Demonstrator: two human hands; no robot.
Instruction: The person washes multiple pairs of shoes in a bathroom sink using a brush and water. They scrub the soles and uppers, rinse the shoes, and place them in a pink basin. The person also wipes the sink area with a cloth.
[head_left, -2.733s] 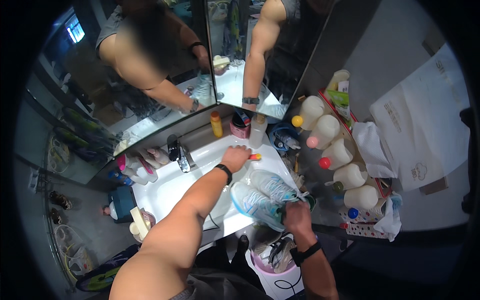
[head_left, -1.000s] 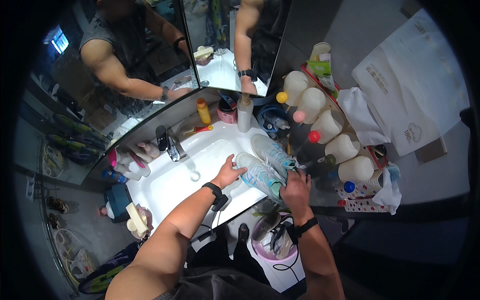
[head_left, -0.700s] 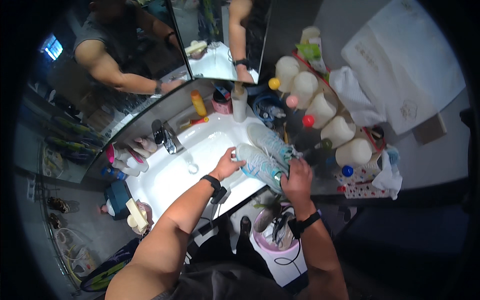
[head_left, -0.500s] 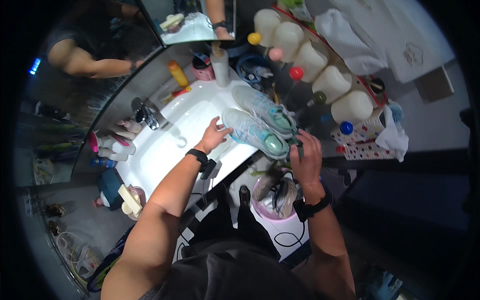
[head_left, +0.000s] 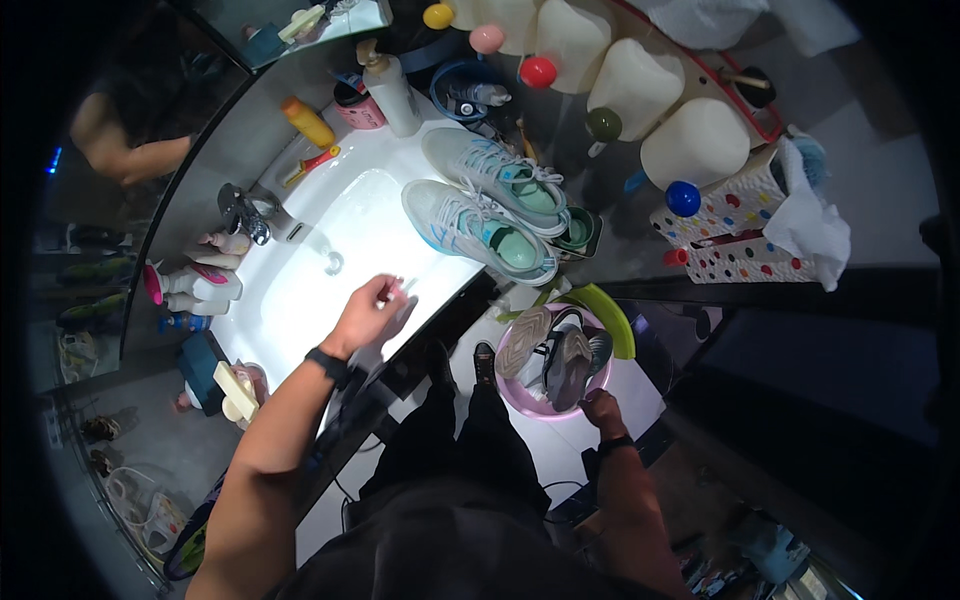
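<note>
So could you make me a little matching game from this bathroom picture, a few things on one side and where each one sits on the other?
Things:
1. pair of light sneakers
2. grey shoe
3. orange bottle
4. left hand

Places:
A. inside the pink basin down on the floor
B. over the front edge of the white sink
C. at the back of the counter, by the mirror
D. side by side on the right rim of the sink

Pairs: 1-D, 2-A, 3-C, 4-B
</note>
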